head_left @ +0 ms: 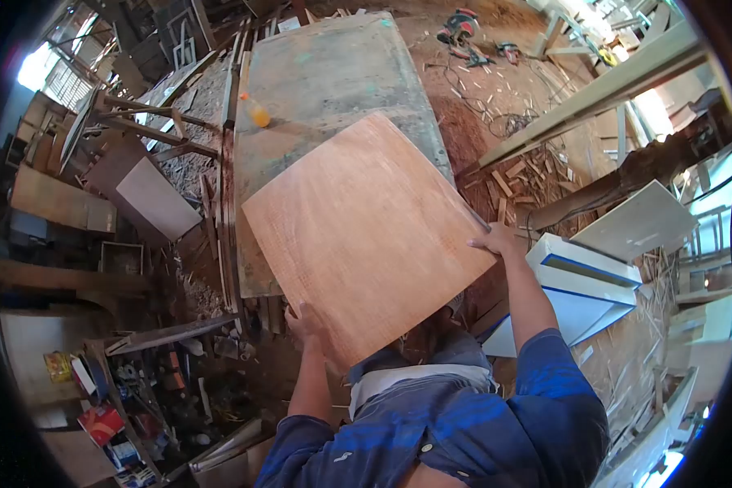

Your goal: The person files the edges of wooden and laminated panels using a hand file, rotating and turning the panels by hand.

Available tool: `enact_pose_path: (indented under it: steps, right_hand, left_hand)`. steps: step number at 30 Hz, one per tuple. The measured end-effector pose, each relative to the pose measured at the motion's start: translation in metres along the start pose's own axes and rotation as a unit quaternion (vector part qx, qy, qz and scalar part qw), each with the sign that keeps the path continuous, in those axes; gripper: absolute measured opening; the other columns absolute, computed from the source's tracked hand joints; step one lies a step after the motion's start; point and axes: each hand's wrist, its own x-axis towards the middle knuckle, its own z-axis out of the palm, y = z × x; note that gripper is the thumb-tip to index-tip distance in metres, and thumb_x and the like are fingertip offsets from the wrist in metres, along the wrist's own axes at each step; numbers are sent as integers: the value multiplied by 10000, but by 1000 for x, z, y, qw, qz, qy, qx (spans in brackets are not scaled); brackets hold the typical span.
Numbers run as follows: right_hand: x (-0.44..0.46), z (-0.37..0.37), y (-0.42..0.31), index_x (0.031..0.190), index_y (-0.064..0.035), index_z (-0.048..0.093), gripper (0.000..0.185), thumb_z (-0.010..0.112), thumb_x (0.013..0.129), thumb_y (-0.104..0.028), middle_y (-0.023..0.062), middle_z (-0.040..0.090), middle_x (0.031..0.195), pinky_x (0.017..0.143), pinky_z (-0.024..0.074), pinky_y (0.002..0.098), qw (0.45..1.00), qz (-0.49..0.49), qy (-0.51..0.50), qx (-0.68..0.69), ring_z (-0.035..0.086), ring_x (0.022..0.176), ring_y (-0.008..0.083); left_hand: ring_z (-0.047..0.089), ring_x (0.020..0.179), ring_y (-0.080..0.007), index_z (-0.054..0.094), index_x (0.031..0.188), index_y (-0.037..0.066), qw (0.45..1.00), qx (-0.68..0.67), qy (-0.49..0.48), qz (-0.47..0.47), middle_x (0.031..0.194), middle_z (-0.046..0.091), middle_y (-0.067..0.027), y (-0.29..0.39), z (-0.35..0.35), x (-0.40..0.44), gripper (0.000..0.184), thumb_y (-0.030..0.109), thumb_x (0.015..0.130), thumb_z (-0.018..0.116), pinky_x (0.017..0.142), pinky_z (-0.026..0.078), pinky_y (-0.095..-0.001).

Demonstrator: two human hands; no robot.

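Observation:
A large, flat plywood panel [374,236] is held tilted in front of my body, its far part over the worktable [333,65]. My left hand [305,324] grips the panel's near left edge, thumb on the upper face and the other fingers hidden beneath. At the right corner, my right hand [496,240] clasps the edge, with its thumb resting on top. An orange-yellow bottle [256,112] lies on the worktable beyond the panel's left corner.
A circular saw [461,26] and cables lie on the littered floor past the table. White blue-edged boxes [581,285] stand at my right, near a slanting timber beam [594,98]. Shelves with tools and a red box [102,424] are at lower left.

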Motion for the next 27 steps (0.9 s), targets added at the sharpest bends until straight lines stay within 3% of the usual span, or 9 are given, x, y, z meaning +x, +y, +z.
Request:
enact_pose_path:
  steps: [3,9,12,15,16,19,22,25,27]
  right_hand:
    - [17,21,16,1173,-62,838,748,970,680,-608,187,828,1124,951,602,467,1000,3,18,5,799,1038,351]
    - [-17,-3,23,1293,-66,757,658,839,896,-584,223,803,1138,961,585,509,978,15,177,107,770,1110,406]
    - [-41,-4,49,1321,-39,685,587,731,1013,-537,245,784,1117,968,573,526,952,24,266,152,745,1108,458]
    - [-77,13,80,1286,-30,685,483,692,1066,-460,243,777,1082,926,570,522,946,31,231,225,732,1088,479]
    - [-90,23,86,1253,-32,683,350,658,1111,-351,203,774,988,829,575,503,954,53,213,203,765,937,406]
    - [-135,61,85,1401,-90,685,342,606,1152,-312,79,705,819,637,561,367,932,84,103,338,675,637,185]
    - [-170,106,67,1521,-121,624,376,558,1174,-251,69,699,815,583,545,317,935,90,100,328,632,572,133]
    - [-202,131,32,1612,-164,541,457,578,1158,-192,78,716,819,634,579,350,898,90,89,421,685,622,166]
    - [-210,150,20,1557,-85,537,399,549,1173,-194,96,725,838,658,584,344,895,85,72,431,696,633,179]
  left_hand:
    - [598,1427,-418,329,1671,-69,978,206,15,-32,1592,557,-294,29,10,-23,934,436,1013,761,1181,481,-477]
    - [532,1487,-465,260,1662,-134,973,221,4,-64,1643,433,-394,-35,16,19,1044,464,985,785,1270,413,-497]
    - [493,1521,-461,287,1651,-136,948,313,63,0,1627,457,-387,-23,29,17,1044,425,950,819,1272,411,-481]
    - [441,1553,-478,341,1624,-132,878,425,-17,219,1639,439,-383,31,55,-20,1034,391,898,860,1289,381,-492]
    - [415,1567,-479,368,1611,-119,832,464,-44,301,1657,423,-369,19,74,-10,1027,387,876,876,1297,359,-517]
    - [330,1615,-482,393,1620,-57,782,347,-147,497,1718,365,-324,22,148,0,1026,450,870,876,1324,262,-619]
    - [218,1671,-470,327,1692,4,744,383,-211,505,1764,299,-313,59,218,-7,1066,583,925,789,1352,152,-642]
    - [142,1700,-449,250,1739,19,708,426,-231,513,1804,221,-297,73,241,-8,1122,698,958,684,1364,90,-639]
    - [112,1710,-436,209,1755,21,692,454,-228,513,1820,187,-285,75,250,-8,1153,746,965,634,1367,73,-637]
